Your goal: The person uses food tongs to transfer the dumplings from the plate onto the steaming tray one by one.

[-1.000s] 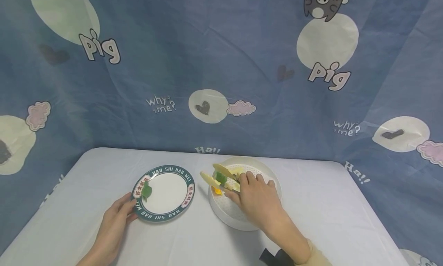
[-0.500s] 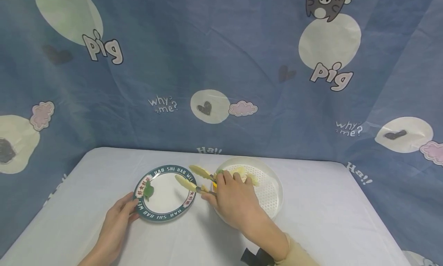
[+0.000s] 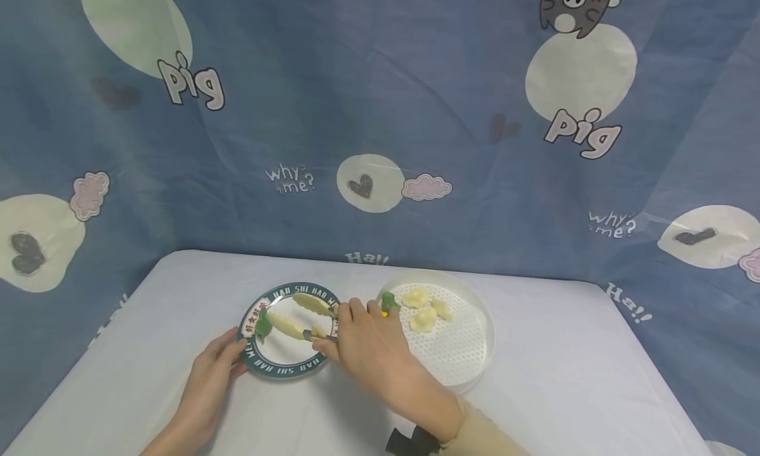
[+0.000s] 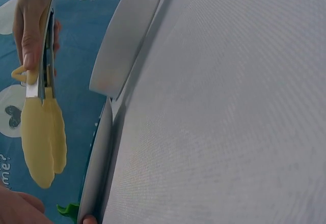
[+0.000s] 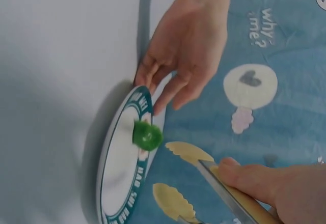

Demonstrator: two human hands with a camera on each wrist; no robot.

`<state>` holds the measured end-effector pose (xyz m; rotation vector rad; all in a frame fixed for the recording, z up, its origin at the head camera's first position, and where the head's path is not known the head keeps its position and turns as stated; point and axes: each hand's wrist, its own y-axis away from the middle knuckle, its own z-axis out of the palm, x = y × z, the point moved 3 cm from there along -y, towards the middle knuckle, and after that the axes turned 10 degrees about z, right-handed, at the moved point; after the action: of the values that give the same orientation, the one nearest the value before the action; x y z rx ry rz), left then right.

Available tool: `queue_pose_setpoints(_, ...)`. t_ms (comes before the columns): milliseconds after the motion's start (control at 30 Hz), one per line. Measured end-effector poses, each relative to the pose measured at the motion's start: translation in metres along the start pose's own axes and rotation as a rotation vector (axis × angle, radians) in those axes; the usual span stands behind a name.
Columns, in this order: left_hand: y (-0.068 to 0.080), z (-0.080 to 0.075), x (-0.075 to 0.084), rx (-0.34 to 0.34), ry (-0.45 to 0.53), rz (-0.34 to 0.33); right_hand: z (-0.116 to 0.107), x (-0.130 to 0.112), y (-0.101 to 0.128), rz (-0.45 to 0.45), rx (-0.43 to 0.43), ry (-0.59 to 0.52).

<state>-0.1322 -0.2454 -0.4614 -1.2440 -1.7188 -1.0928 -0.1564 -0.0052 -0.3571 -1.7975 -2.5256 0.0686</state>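
Observation:
At the left rim of a white plate with a green lettered border point(image 3: 279, 371), my left hand point(image 3: 204, 383) holds the edge between thumb and fingers. A small green leafy piece point(image 3: 263, 324) lies inside that rim. My right hand point(image 3: 374, 350) grips metal tongs with yellow scalloped tips point(image 3: 287, 325). The tips hang over the plate, spread apart with nothing between them. In the right wrist view, the tongs point(image 5: 186, 152) stay clear of the green piece point(image 5: 147, 135). The left wrist view shows the tongs point(image 4: 38, 137) above the plate point(image 4: 97, 168).
Right of the plate stands a round white tray with a perforated bottom point(image 3: 457, 357). It holds several pale yellow dumpling-like pieces point(image 3: 423, 319), another green piece point(image 3: 388, 301) and a bit of orange, partly hidden by the right hand. A patterned blue cloth point(image 3: 309, 126) hangs behind the white table point(image 3: 552, 363).
My right hand has carried the tongs left from above the tray to above the plate, leaving the tray's pieces in view. The left hand stays on the plate. The head view has shifted slightly.

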Motion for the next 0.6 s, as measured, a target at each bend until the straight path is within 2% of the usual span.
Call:
queue_pose_setpoints(433,-0.002,0.0,0.0,0.006,0.039,-0.023,0.01,-0.023,-0.007,-0.014,-0.043,0.016)
queue_pose_setpoints(600,-0.001,0.0,0.0,0.013,0.059,-0.021,0.012,-0.03,-0.01,-0.031,-0.025,0.02)
